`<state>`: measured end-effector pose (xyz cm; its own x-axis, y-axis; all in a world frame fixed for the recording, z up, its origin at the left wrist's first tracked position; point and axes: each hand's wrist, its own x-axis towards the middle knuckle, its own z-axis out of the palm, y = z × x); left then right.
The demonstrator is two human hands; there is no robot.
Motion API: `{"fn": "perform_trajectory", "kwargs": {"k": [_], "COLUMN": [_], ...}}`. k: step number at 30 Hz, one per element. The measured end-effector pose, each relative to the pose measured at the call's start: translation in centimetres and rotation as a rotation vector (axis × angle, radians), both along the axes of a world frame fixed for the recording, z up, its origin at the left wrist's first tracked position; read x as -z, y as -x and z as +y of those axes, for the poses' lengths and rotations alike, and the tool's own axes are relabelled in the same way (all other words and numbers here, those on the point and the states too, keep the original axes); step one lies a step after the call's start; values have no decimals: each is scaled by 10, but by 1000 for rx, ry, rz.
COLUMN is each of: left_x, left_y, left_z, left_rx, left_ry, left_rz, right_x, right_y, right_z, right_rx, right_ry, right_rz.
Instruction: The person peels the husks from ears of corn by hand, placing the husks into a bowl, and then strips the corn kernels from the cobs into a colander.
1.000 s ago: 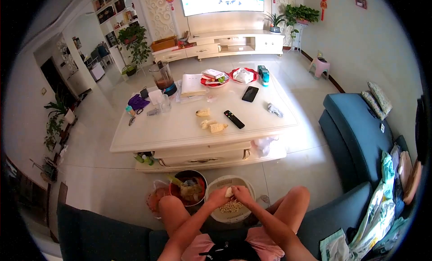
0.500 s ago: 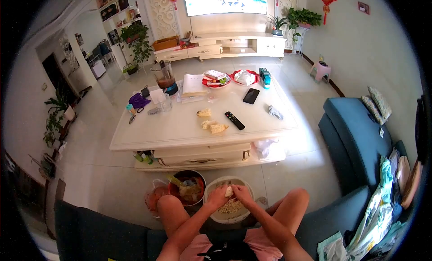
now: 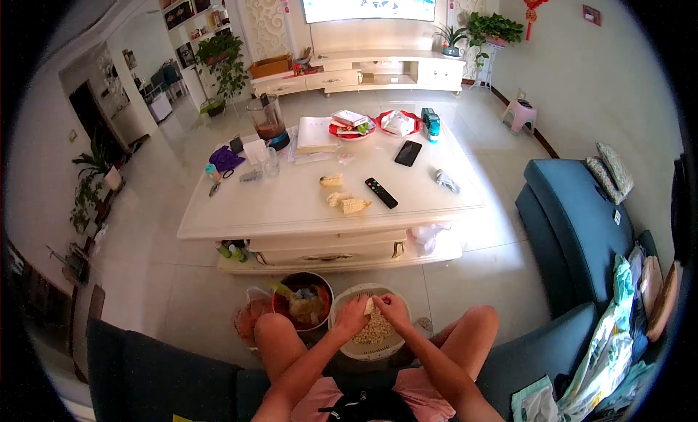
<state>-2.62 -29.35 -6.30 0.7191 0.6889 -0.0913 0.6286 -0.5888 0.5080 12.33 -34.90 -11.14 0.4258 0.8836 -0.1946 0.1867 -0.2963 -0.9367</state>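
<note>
My left hand (image 3: 352,316) is closed around a pale corn cob (image 3: 370,306), low in the head view. My right hand (image 3: 393,311) has its fingers bent and pressed against the cob's right side. Both hands are over a white plastic basket (image 3: 359,357), whose bottom holds a heap of loose corn kernels (image 3: 376,330). Left of the basket stands a dark-rimmed bin (image 3: 329,284) with husks and scraps in it, beside a reddish plastic bag (image 3: 249,316).
Ahead is a white coffee table (image 3: 291,211) bearing more corn cobs (image 3: 355,205), a remote control (image 3: 381,193), a phone (image 3: 408,154), a blender jug (image 3: 267,122) and red dishes (image 3: 398,123). A blue sofa (image 3: 571,226) with clothes is at right.
My right hand has shifted slightly up and its fingers have moved on the cob. More of the kernel heap shows beneath the hands. The view has tilted very slightly.
</note>
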Motion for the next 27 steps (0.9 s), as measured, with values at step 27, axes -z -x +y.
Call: {"fn": "perform_trajectory", "kwargs": {"k": [27], "left_x": [18], "left_y": [-6], "left_z": [9], "left_rx": [-49], "left_ry": [130], "left_rz": [-210], "right_x": [-43], "right_y": [1], "right_z": [-3], "right_rx": [-51], "right_ry": [97], "right_rz": [365]}}
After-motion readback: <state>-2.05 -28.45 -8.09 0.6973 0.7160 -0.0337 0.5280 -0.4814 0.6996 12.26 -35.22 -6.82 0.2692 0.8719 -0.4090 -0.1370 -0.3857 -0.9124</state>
